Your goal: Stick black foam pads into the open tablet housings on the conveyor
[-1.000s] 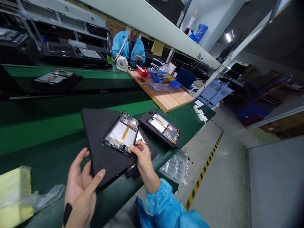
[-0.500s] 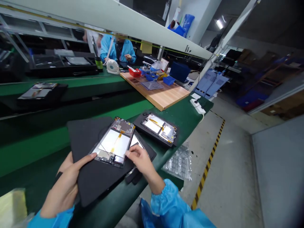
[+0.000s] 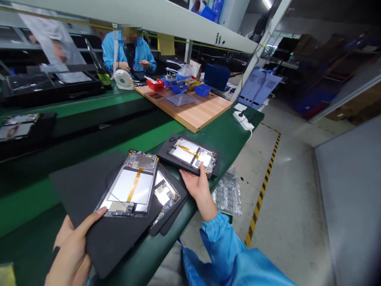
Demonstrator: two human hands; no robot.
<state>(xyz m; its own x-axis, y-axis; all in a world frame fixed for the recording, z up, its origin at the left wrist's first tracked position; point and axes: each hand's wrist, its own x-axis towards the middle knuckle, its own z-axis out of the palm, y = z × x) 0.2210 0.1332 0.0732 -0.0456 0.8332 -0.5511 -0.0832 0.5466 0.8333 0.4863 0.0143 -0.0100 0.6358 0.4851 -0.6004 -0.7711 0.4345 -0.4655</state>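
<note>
We see an opened tablet [image 3: 127,184] lying on a black pad [image 3: 83,190] at lower centre, its battery and yellow tape bare. Our left hand [image 3: 70,254] cradles the pad from below, one finger at the tablet's edge. Our right hand [image 3: 200,190], open, has its fingertips at the lower edge of a black tray [image 3: 175,159] at centre right, which holds a second opened tablet [image 3: 190,154]. A third opened tablet [image 3: 163,194] lies just beside the first. All three still show bare internals, with no back fitted. We can read no labels or writing.
</note>
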